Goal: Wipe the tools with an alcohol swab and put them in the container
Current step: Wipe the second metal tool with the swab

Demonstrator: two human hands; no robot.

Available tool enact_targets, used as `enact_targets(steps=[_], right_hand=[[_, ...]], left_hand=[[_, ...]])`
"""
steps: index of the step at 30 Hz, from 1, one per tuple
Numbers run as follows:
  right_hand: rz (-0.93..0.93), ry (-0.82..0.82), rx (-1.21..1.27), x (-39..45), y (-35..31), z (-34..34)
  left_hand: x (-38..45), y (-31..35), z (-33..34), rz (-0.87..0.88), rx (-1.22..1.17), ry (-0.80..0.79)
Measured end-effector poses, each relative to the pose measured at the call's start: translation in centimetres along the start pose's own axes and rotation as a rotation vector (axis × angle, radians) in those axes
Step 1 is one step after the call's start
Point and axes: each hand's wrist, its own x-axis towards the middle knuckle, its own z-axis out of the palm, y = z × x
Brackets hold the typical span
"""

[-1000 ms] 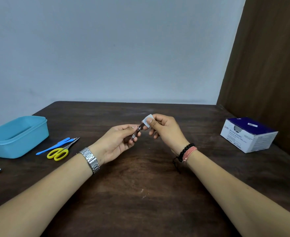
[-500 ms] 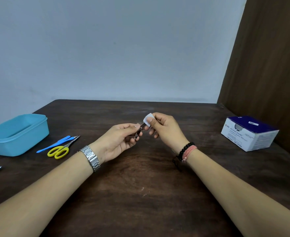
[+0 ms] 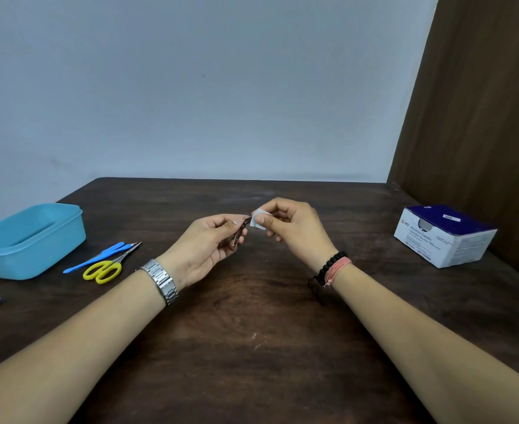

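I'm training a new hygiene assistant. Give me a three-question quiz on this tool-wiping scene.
1. True or false: the scissors lie inside the tub.
2. Which hand pinches the swab? A left, B right.
3. Fill in: the left hand holds a small metal ____.

Key: 1 false, they lie on the table beside it; 2 B, the right hand; 3 tool.
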Motion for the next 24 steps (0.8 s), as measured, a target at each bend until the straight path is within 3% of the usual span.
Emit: enact_targets(steps=[8,15,20,24], right_hand=[[-0.124,0.049,-0.169,-0.5,-0.3,0.7],[-0.202,-0.09,-0.223,-1.0,-0.9,1.2],[-0.067,-0.063,-0.044,-0.8,-1.0,1.1],[0.056,-0.069,0.116,-0.4,-0.7,1.0]], left_hand=[[0.1,0.0,-0.2,0.028,-0.033,0.047],[0.2,0.5,-0.4,0.055,-0.192,0.089],[0.3,0.6,-0.2,0.114,-0.2,0.081],[0.2,0.3,0.2,0.191,-0.063,0.034]])
